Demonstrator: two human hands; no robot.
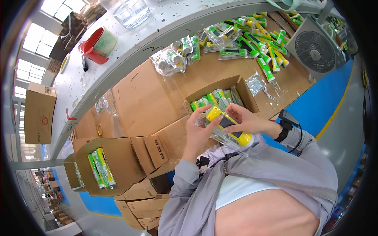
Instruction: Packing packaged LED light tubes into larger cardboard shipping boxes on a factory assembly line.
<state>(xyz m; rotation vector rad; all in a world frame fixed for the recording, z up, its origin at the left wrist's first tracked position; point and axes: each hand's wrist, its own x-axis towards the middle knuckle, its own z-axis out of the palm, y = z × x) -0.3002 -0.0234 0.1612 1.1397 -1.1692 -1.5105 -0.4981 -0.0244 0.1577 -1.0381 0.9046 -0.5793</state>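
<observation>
A yellow flashlight (247, 139) with a dark panel on its side lies in a clear plastic bag between my two hands. My left hand (198, 128) grips the bag and the flashlight's narrow end. My right hand (246, 119) curls round the flashlight's middle from above, its fingers on the bag and the panel. Just beyond my hands stands an open cardboard box (249, 94), holding several bagged green and yellow flashlights (214, 95) in a row. My hands partly hide its near side.
A pile of loose green and yellow flashlights (271, 49) covers the far right of the cardboard-topped table, beside a grey fan (315, 51). Bagged ones (169, 61) lie further left. A second open box (126, 159) at left holds flashlights. A raised shelf (132, 43) bears a red container (91, 53).
</observation>
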